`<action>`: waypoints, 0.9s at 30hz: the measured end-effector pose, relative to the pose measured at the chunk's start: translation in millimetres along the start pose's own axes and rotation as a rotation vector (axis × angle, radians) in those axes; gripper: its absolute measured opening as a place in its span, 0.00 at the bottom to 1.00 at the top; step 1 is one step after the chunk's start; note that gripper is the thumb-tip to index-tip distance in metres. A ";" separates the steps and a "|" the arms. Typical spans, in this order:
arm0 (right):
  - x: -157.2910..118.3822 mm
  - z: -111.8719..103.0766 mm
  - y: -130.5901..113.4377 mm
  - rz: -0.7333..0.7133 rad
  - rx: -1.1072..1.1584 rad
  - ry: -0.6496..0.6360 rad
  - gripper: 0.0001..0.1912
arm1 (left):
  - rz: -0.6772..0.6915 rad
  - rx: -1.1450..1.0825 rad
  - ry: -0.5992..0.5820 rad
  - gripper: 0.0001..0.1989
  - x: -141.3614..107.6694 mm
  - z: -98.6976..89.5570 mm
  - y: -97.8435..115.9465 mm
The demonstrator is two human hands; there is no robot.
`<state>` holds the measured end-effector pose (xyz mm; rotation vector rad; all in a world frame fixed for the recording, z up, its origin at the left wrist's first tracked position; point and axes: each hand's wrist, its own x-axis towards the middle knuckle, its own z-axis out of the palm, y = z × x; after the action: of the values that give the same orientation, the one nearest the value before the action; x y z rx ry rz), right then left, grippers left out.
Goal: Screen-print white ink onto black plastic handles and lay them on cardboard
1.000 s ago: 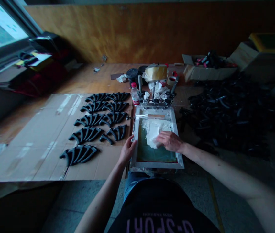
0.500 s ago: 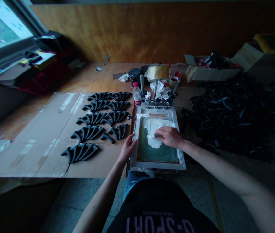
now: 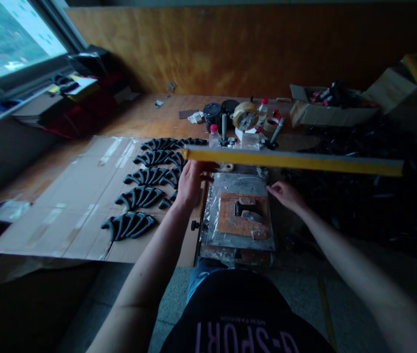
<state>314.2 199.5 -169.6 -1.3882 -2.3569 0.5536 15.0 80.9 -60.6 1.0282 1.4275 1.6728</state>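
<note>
A screen-printing frame [image 3: 293,162] is tilted up and seen edge-on, its yellow front edge toward me. My left hand [image 3: 190,184] is closed at its left end, the fingers partly hidden beneath it. Below lies a flat metal base plate [image 3: 236,184] with a brown board [image 3: 226,215] on it. A small black part [image 3: 238,208] sits on that board beside worn blocks [image 3: 252,216]. My right hand [image 3: 285,194] is at the plate's right edge, fingers loosely bent and a little apart, with nothing visible in them.
Rows of black curved parts [image 3: 144,196] lie on cardboard [image 3: 65,196] at left. A dark heap of parts [image 3: 359,206] fills the right. Behind the frame stand black tubs [image 3: 213,115], a tape roll [image 3: 245,117], bottles [image 3: 263,108] and an open carton [image 3: 315,115].
The frame has swung up from lying flat, uncovering the base plate and black part. My right hand has left the white paste and moved right. My left hand has risen with the frame.
</note>
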 end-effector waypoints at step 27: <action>48.1 223.6 -219.0 -0.125 0.081 -0.375 0.15 | -0.582 0.353 0.641 0.22 -50.1 -150.9 -189.4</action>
<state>21.0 110.3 -249.1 -1.1729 -2.6518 0.9311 -95.8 -1.0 -266.0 0.1618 2.2293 1.3772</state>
